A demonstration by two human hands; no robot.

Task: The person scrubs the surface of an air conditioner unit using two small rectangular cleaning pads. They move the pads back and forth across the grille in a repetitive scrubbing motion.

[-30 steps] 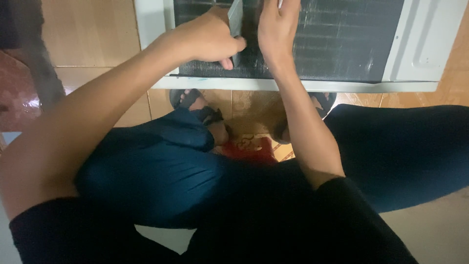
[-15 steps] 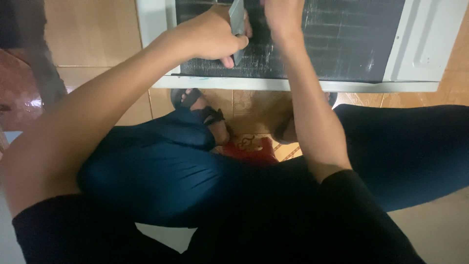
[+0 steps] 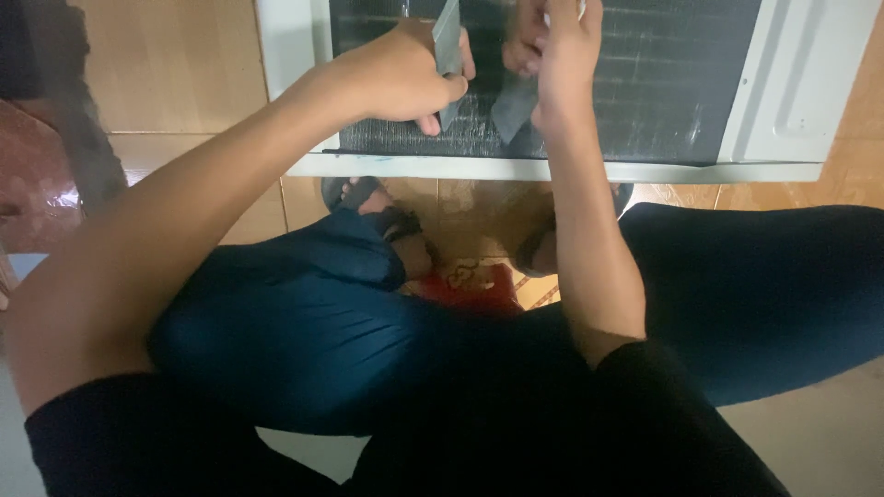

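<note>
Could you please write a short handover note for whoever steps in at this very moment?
Left hand: gripping a flat grey blade, its lower end against the dark finned coil.
Right hand: raised against the coil, partly cut off at the frame's top; whether it holds anything is unclear.
The coil sits in a white casing on the tiled floor.
Done and left: cannot be judged.

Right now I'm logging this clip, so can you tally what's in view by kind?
Hands: 2, left hand and right hand
Flat grey tools: 1, grey blade
White-framed finned units: 1, finned unit
Sandals: 2, left sandal
Red items: 1, red object
Total: 7
</note>
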